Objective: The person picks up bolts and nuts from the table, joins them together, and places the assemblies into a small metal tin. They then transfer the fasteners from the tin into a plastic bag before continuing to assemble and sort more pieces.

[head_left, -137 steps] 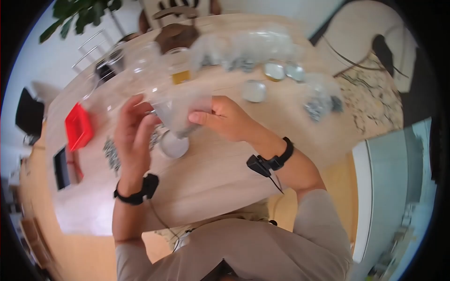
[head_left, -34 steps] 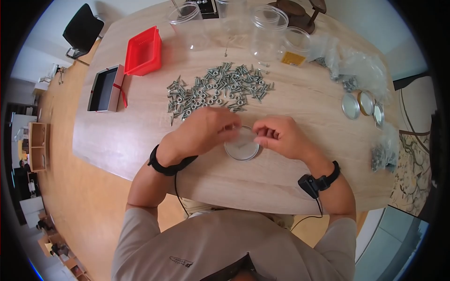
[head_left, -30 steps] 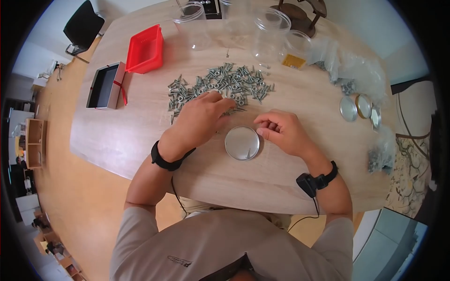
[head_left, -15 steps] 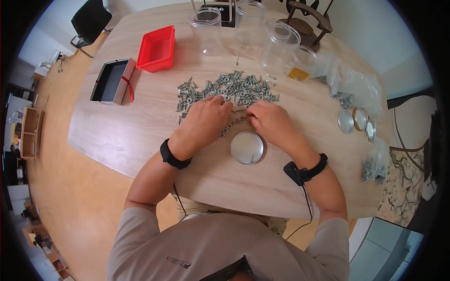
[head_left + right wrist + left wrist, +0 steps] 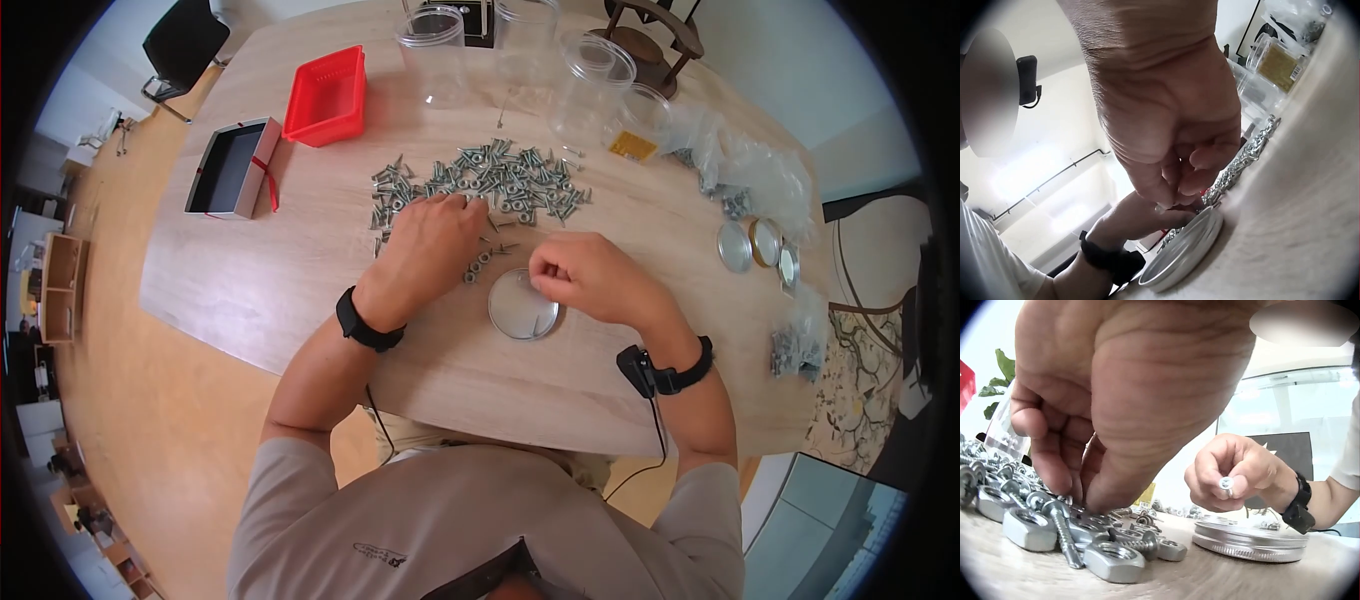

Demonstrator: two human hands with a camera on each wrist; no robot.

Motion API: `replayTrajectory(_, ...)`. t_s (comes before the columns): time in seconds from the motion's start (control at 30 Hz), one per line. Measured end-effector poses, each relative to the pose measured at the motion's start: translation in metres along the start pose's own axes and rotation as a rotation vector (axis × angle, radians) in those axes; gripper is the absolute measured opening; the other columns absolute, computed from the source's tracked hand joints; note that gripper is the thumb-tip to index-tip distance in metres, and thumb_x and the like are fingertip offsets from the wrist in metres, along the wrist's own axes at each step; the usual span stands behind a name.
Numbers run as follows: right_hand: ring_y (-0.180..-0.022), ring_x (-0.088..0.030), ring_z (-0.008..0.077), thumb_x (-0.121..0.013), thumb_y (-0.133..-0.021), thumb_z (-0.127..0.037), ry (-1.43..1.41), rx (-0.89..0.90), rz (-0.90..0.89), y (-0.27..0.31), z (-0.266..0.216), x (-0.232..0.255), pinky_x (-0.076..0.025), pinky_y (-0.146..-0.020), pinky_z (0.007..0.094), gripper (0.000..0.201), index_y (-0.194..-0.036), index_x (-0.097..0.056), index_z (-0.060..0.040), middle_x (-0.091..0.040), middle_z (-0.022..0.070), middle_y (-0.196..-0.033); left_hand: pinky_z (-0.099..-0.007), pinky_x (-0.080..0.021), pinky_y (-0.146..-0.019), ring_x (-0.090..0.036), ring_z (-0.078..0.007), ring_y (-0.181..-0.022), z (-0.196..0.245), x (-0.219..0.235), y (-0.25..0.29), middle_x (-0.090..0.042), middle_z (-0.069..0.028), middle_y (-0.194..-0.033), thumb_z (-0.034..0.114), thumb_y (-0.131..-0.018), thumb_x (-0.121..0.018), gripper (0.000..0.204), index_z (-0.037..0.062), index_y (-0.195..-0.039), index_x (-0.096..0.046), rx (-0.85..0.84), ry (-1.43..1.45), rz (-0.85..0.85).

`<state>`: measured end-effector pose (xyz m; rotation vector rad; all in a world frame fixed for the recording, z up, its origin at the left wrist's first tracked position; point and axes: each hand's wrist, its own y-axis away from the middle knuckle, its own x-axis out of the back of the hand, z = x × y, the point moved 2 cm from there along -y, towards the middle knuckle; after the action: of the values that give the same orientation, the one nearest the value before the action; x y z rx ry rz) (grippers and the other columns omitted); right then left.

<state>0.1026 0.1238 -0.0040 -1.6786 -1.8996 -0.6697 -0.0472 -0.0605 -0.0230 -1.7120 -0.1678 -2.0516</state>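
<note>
My left hand (image 5: 430, 245) is at the near edge of a pile of silver screws and hex nuts (image 5: 500, 180). In the left wrist view its thumb and fingertips reach down among them; I cannot tell whether they pinch a piece. My right hand (image 5: 595, 275) is at the right rim of a round metal lid (image 5: 510, 310). It pinches a small screw (image 5: 1227, 483), whose round head faces the left wrist camera. Inside the lid lies a small screw (image 5: 535, 325). Several hex nuts (image 5: 1113, 559) lie loose on the wood near my left fingertips.
A red basket (image 5: 325, 100) and an open grey box (image 5: 232, 170) stand at the left. Clear plastic jars (image 5: 432, 60) line the back. At the right lie plastic bags (image 5: 770, 180) of hardware, three metal lids (image 5: 734, 247) and another bag (image 5: 800, 340).
The plastic bag held earlier has left my hands. My left hand has moved from the lid to the pile; my right hand went to the pile and has come back to the lid's rim.
</note>
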Motion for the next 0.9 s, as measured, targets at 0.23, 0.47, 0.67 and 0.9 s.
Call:
replayTrajectory(0.23,-0.086,-0.070,0.0285,-0.074,-0.094,-0.014,0.060,0.007,0.208,-0.009,0.018,-0.003,-0.056,-0.078,0.0392,0.020,-0.112,-0.075,-0.0041,-0.072,0.0115,-0.097,-0.0496,-0.058,-0.076,-0.073,-0.0387,-0.083,0.000,0.001,-0.001,-0.072,-0.0161,-0.085,0.013,-0.090,-0.070,0.009,0.0043,-0.091,-0.066,-0.015,-0.028,-0.021)
replayTrajectory(0.47,-0.094,-0.068,0.0350,-0.069,-0.094,-0.014,0.293,0.024,0.144,-0.033,0.026,-0.024,-0.056,-0.081,0.0464,0.012,-0.103,-0.072,-0.0058,-0.068,0.0128,-0.099,-0.0486,-0.058,-0.076,-0.073,-0.0354,-0.083,0.003,0.004,-0.003,-0.073,-0.0134,-0.083,0.012,-0.093,-0.069,0.008,0.0064,-0.089,-0.068,-0.056,-0.073,-0.021)
replayTrajectory(0.67,-0.089,-0.067,0.0325,-0.070,-0.096,-0.016,0.100,-0.041,0.126,-0.010,0.006,0.001,-0.054,-0.079,0.0448,0.010,-0.100,-0.070,-0.0057,-0.067,0.0119,-0.095,-0.0461,-0.057,-0.080,-0.072,-0.0336,-0.086,0.009,0.006,-0.001,-0.072,-0.0108,-0.086,0.011,-0.091,-0.071,0.005,0.0084,-0.088,-0.069,-0.100,0.024,0.047)
replayTrajectory(0.9,-0.083,-0.069,0.0273,-0.073,-0.096,-0.016,-0.065,-0.060,-0.017,0.009,0.005,-0.008,-0.055,-0.077,0.0396,0.017,-0.105,-0.073,-0.0011,-0.072,0.0129,-0.092,-0.0478,-0.057,-0.078,-0.071,-0.0359,-0.084,0.001,0.002,-0.003,-0.071,-0.0127,-0.084,0.013,-0.090,-0.073,0.008,0.0062,-0.089,-0.069,-0.057,0.007,0.025)
